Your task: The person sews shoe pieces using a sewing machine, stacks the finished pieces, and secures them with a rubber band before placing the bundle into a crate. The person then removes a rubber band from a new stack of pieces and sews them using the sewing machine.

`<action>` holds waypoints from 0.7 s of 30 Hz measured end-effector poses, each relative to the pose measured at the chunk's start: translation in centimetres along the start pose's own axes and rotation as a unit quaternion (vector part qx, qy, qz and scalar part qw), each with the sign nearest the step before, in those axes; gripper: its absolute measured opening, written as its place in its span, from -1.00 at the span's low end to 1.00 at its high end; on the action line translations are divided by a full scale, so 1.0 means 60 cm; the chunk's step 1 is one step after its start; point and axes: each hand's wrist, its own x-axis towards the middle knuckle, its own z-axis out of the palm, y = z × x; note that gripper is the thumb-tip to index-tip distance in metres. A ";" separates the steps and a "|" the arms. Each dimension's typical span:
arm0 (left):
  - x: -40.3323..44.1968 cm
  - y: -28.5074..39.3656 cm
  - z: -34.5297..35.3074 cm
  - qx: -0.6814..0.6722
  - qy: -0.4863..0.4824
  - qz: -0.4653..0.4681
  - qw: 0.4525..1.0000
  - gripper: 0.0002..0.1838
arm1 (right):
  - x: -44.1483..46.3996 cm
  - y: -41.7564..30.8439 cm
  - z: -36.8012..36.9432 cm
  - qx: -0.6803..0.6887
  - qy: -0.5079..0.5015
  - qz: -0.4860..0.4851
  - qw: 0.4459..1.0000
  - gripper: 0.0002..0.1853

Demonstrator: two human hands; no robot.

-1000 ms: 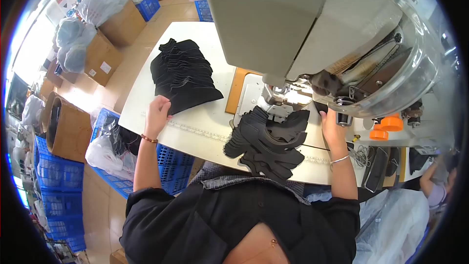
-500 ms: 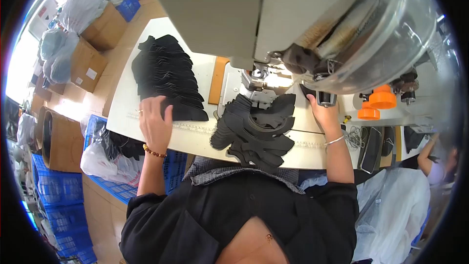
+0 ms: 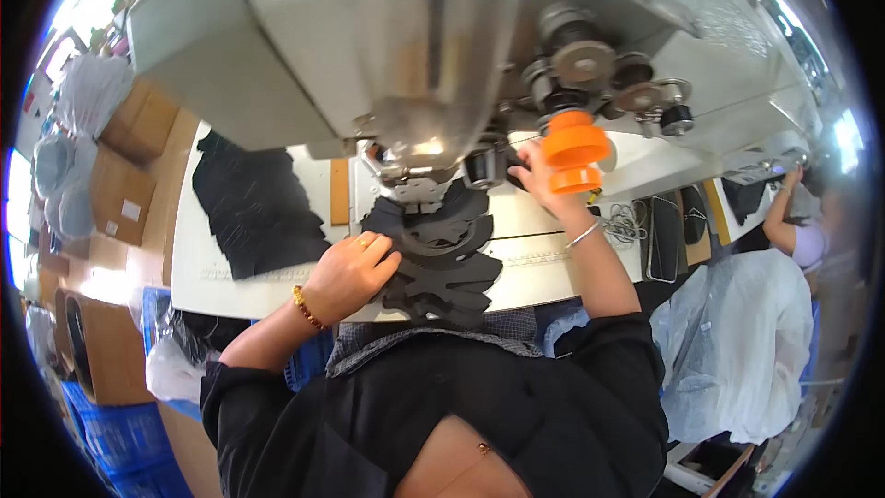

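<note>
Where curved black cut pieces point(image 3: 452, 267) are heaped before the sewing machine point(image 3: 277, 55), their left edge is overlapped by the half-curled left hand point(image 3: 350, 275), grip not discernible; right hand point(image 3: 546, 192) partly hidden, hold not discernible; pieces judged light, pliable, best taken by outer edges

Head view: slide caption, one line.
Left hand at a pile of curved black pieces, right hand near the machine's orange knobs.

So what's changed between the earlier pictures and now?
The left hand has gone from the black stack rightward to the left edge of the curved pieces. The camera view has swung right. The right hand stays beside the sewing machine; stack and pieces remain on the table.
</note>
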 end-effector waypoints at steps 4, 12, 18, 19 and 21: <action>0.006 0.007 -0.011 0.013 0.025 -0.007 1.000 -0.71 | -0.005 0.006 0.022 -0.031 0.180 -0.110 0.977 -0.83; 0.030 0.007 -0.058 0.045 0.222 0.052 0.973 -0.63 | -0.060 -0.138 -0.114 0.259 0.085 -0.232 0.934 -0.83; 0.079 0.023 -0.127 0.090 0.353 0.072 0.929 -0.71 | -0.048 -0.203 -0.147 0.200 -0.034 -0.239 0.950 -0.87; 0.087 0.025 -0.133 0.086 0.349 0.046 0.932 -0.71 | -0.043 -0.204 -0.147 0.152 -0.053 -0.212 0.964 -0.86; 0.102 0.025 -0.134 0.078 0.357 0.033 0.930 -0.69 | -0.041 -0.214 -0.139 0.168 -0.022 -0.203 0.964 -0.79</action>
